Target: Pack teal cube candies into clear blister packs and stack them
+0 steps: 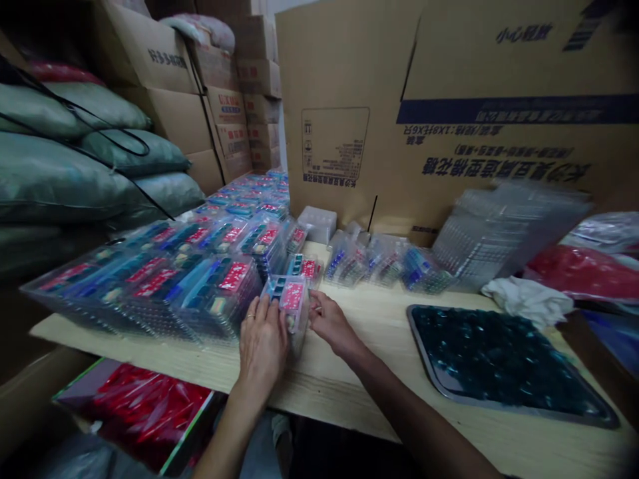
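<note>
A stack of clear plastic trays (298,324) stands near the front edge of the table, its top tray holding a red patterned piece and dark teal pieces. My left hand (263,332) lies over the left side of this stack, fingers bent onto it, a ring on one finger. On the stack's right side, my right hand (330,320) has its fingers curled in against the tray's edge; its fingertips are partly hidden. Many similar filled trays (219,283) are stacked directly to the left.
A metal tray (434,382) of dark teal pieces lies on the wooden table (359,379) at right. Clear empty trays (479,233) lean by a large cardboard box (349,80). Below left is a box of red packets (144,406). Sacks (60,173) are piled at left.
</note>
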{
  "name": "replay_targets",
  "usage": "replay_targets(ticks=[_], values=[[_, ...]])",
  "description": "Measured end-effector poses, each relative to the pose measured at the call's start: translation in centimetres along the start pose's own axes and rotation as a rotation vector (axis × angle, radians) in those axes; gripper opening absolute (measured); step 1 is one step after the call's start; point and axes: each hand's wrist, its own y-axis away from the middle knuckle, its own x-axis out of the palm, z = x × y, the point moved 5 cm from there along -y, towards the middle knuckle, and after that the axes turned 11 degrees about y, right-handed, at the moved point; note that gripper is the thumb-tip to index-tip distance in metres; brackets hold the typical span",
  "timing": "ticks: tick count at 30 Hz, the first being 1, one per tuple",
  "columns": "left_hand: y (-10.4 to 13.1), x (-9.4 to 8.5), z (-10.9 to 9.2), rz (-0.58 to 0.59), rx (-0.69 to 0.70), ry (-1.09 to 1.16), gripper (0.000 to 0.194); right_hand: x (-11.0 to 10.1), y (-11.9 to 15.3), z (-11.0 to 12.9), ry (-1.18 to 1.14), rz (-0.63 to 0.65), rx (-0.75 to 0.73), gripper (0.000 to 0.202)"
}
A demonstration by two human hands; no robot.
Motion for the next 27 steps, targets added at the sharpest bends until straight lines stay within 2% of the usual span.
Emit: replay_targets(ticks=[3,5,7,9,12,14,17,20,24,27], values=[[-1.1,0.9,-1.1,0.153,0.076,0.042,0.050,-0.5,-0.7,-1.5,0.037,0.045,0.120,0.048],[-1.2,2.0,-1.6,0.288,0.128,0.032,0.063,-1.3,-1.6,-1.8,0.221,0.047,0.108,0.046],[-0.8,2.9,-1.6,0.370,0.144,-0.010,0.071,-2.4,-2.9,-1.8,0.405,0.031,0.063,0.044],[0.0,3.3,-1.6,0.384,0.147,-0.053,0.073,-3.3,-4.7,-1.6,0.485,0.038,0.027,0.042],[1.3,3.0,-1.9,0.366,0.170,-0.066,0.076,-3.7,-8.1,-0.5,0.524,0.087,-0.048,0.039],[2.4,2.3,-2.3,0.358,0.185,-0.056,0.079,-3.1,-10.6,0.5,0.555,0.123,-0.093,0.040],[5.0,1.2,-3.1,0.352,0.226,-0.057,0.087,-1.1,-14.0,1.4,0.611,0.189,-0.108,0.042],[7.8,0.2,-3.6,0.309,0.222,-0.093,0.098,1.6,-15.7,1.4,0.669,0.266,-0.095,0.042],[9.9,-0.9,-3.9,0.284,0.173,-0.112,0.104,4.1,-14.7,0.8,0.731,0.313,-0.140,0.043],[10.0,-1.3,-3.8,0.291,0.173,-0.103,0.099,4.2,-12.4,0.7,0.746,0.331,-0.233,0.045]])
